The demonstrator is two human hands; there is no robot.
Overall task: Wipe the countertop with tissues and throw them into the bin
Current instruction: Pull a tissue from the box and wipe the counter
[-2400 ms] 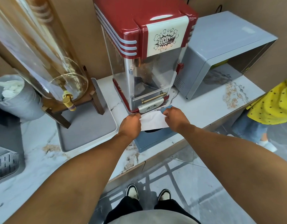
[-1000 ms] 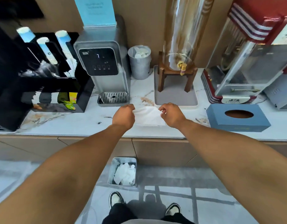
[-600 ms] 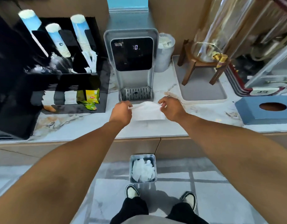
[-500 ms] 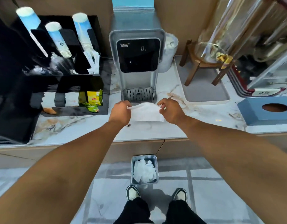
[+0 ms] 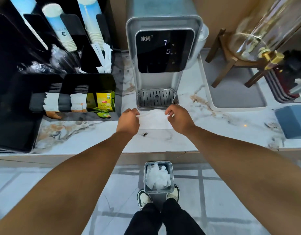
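Marble-patterned countertop (image 5: 81, 138) runs across the middle of the frame, with pale tiled floor (image 5: 44, 187) below it. At centre, both hands pinch one white tissue (image 5: 154, 120) stretched between them: the left hand (image 5: 128, 122) grips its left edge with curled fingers, and the right hand (image 5: 179, 118) grips its right edge the same way. The tissue hangs just in front of the drip tray (image 5: 156, 99) of a grey water dispenser (image 5: 163, 53) that stands at upper centre; whether the sheet touches the counter cannot be told. A small dark speck (image 5: 144, 134) lies on the counter just below the tissue, between the wrists.

At lower centre, on the floor against the counter front, a small metal bin (image 5: 171, 177) holds crumpled white tissues (image 5: 157, 178); two shoes (image 5: 143, 198) show right beside it. A black organiser (image 5: 14, 116) with paper cups (image 5: 61, 31) and yellow tea packets (image 5: 104, 102) fills the upper left. To the right of the dispenser sits a grey tray (image 5: 234, 94) bearing a glass jar (image 5: 253, 36) on a wooden stand. A blue box (image 5: 292, 121) lies at the right edge.
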